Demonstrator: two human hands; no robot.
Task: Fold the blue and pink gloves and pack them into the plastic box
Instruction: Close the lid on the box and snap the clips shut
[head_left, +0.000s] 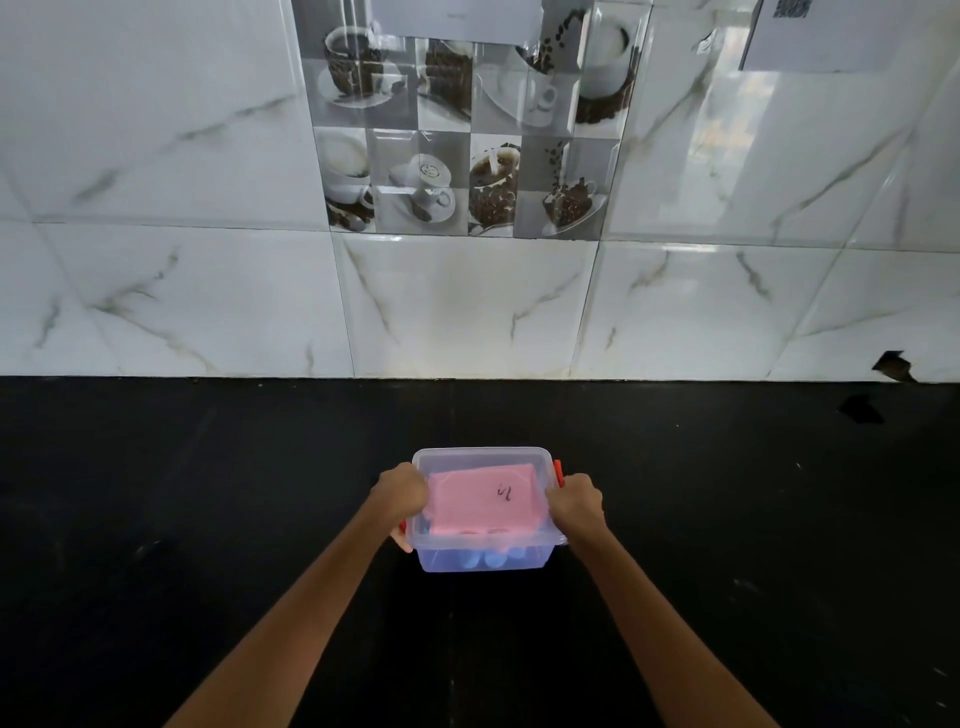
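Pink glove (480, 499) in plastic box (483, 564), between gripping hands.

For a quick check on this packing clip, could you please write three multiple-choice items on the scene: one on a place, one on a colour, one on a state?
1. Where does the plastic box stand?
A. on the black counter
B. on a white table
C. on a wooden shelf

2. Which glove lies on top inside the box?
A. green
B. the blue glove
C. the pink glove

3. What are the two hands doing?
A. hanging idle off the box
B. the left hand and right hand each grip a side of the box
C. both lifting a kettle

Answers: 1 A, the dark surface lies all around the box; 2 C, pink covers the blue below it; 3 B, fingers curl over both side rims by the red latches.
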